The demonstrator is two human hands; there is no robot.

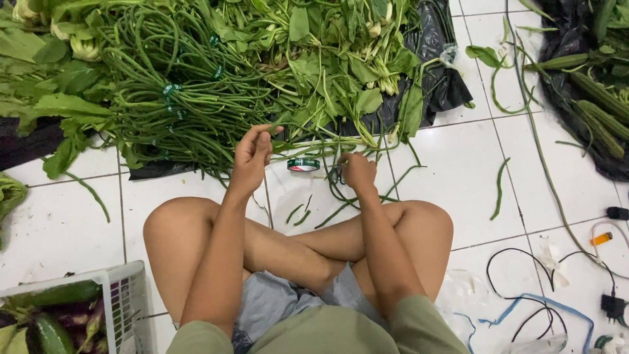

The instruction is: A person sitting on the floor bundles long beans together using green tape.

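Crossed bare legs fill the near edge of the frame as a person sits on the white tiled floor (458,170), a white plastic basket (124,288) of cucumbers and eggplants at the left knee and loose cables (524,308) trailing off to the right. Just past the knees, the left hand (252,154) is raised with fingers curled, pinching the end of a few long beans (314,134) whose strands run roughly left to right across to the right hand (359,172). That right hand is closed low against the tiles around the same strands; whether it also grips a small tool cannot be told. Between the two hands, lying flat on the floor, sits a roll of green tape (303,164), slightly nearer the right hand. Stray bean pieces (298,213) dot the tiles beneath. Directly beyond the hands, within easy reach of the left, lies a heap of long beans tied in bundles (177,92), their length running away from the person, flanked by leafy greens (341,59) on black plastic sheeting (445,85). Ridged gourds (599,105) rest at far right.
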